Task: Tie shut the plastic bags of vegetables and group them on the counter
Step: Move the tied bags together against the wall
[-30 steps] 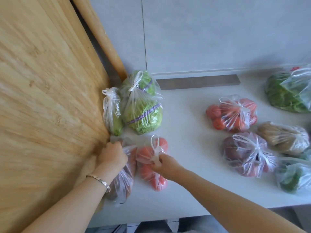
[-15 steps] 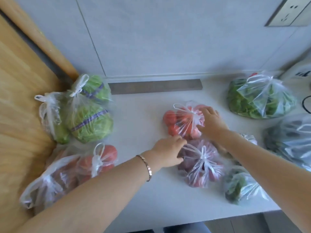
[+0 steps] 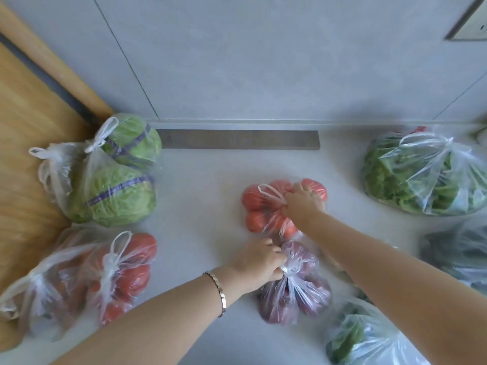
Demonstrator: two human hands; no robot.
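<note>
Fingers [image 3: 274, 252] of the left hand [image 3: 259, 267] curled tight round the tied neck of the bag of purple vegetables [image 3: 303, 291], which lay mid-worktop [image 3: 200, 201]. Just beyond, the right hand [image 3: 303, 204] pinched the knotted handles of the tomato bag [image 3: 263, 206] beside it. Both grips sat at the knots, probably so the two bags could be carried together to the tied group at the left: a second tomato bag [image 3: 126, 272], with the cabbage bag [image 3: 118, 185] behind it against the wooden board [image 3: 26, 154]. Far right, the leafy greens bag [image 3: 421, 175] lay well apart, not yet grouped.
</note>
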